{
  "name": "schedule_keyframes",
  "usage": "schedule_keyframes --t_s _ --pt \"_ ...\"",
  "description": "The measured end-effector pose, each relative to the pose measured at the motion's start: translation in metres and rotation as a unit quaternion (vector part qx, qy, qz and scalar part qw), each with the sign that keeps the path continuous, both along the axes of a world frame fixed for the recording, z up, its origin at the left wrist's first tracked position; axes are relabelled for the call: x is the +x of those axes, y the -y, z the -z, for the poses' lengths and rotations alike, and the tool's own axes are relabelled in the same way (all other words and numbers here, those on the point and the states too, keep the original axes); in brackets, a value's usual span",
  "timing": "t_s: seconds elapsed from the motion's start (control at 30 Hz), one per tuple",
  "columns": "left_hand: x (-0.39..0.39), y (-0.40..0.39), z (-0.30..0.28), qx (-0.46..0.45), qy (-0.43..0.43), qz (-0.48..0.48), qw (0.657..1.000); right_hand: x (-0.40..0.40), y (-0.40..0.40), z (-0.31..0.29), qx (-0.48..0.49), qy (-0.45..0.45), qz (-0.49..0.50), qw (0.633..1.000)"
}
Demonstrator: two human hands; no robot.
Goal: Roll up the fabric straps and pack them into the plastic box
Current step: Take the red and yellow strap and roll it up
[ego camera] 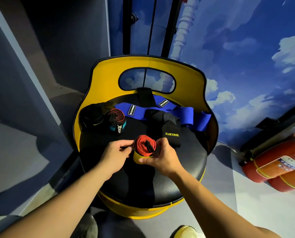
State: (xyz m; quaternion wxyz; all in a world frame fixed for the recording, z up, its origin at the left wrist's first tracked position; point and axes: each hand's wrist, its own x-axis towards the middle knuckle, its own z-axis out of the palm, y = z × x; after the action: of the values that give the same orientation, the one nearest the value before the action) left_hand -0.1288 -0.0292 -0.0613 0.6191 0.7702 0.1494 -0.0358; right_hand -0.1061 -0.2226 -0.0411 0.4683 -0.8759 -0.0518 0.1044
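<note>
A rolled red and yellow strap [142, 148] is held over the black seat of a yellow chair [109, 79]. My right hand [162, 158] grips the roll from the right and below. My left hand [116, 152] pinches its left edge. Behind it on the seat lie a rolled red and teal strap [117, 121], a black rolled strap [93, 117], a loose blue strap [182, 115] and a black strap marked XUEYING [171, 133]. No plastic box is in view.
The chair's yellow backrest curves round the far side of the seat. Orange fire extinguishers [278, 162] lie on the floor to the right. A sky-painted wall [237, 48] stands behind, and a grey partition [14, 83] on the left.
</note>
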Motion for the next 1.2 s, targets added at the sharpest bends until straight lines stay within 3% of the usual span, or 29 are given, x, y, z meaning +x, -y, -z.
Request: schedule_keyframes --t_s 0.23,0.4,0.57,0.83,1.2 --pt "-0.005 0.006 0.005 0.006 -0.01 0.08 0.997 0.004 -0.004 0.023 -0.004 0.025 0.008 1.0" --pt "-0.004 0.003 0.016 0.163 0.014 0.103 0.981 0.007 -0.003 0.019 -0.063 0.091 -0.025 0.994" --pt "-0.003 0.002 0.013 0.229 0.051 0.106 0.966 0.012 -0.003 0.016 -0.077 0.095 -0.046 0.991" --pt "-0.004 0.003 0.011 0.224 0.066 0.065 0.97 0.022 -0.002 0.006 -0.123 0.068 -0.116 0.983" --pt "-0.003 0.006 0.02 0.271 0.082 0.064 0.957 0.026 -0.016 0.021 -0.14 0.084 -0.077 0.984"
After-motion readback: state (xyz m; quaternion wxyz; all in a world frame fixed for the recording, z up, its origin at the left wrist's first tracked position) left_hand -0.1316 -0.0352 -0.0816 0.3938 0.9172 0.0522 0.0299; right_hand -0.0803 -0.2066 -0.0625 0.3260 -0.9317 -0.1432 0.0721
